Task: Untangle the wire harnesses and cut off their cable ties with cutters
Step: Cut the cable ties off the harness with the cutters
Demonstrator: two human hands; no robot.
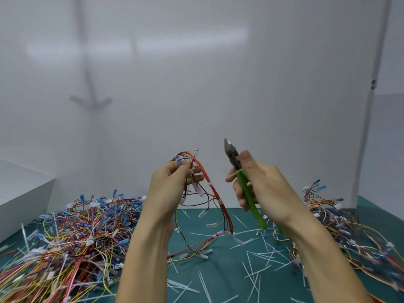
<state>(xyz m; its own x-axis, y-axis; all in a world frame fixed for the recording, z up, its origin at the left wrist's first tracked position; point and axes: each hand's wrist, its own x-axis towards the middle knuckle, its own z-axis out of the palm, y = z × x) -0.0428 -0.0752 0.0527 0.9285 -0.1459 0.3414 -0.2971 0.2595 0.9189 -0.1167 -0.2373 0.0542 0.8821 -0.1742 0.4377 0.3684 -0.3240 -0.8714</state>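
The left hand (pixel 172 182) holds a wire harness (pixel 215 191) above the bench (pixel 227 265), fingers (pixel 197 177) clenched round it so its cable ties (pixel 210 185) hang exposed. At 3 o'clock, the right hand (pixel 264 184) grips the cutters (pixel 235 159), poised.

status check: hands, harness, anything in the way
Left hand grips raised wire harness; right hand grips green cutters, tip up, apart from the harness. Uncut white cable ties on it. Nothing between them.
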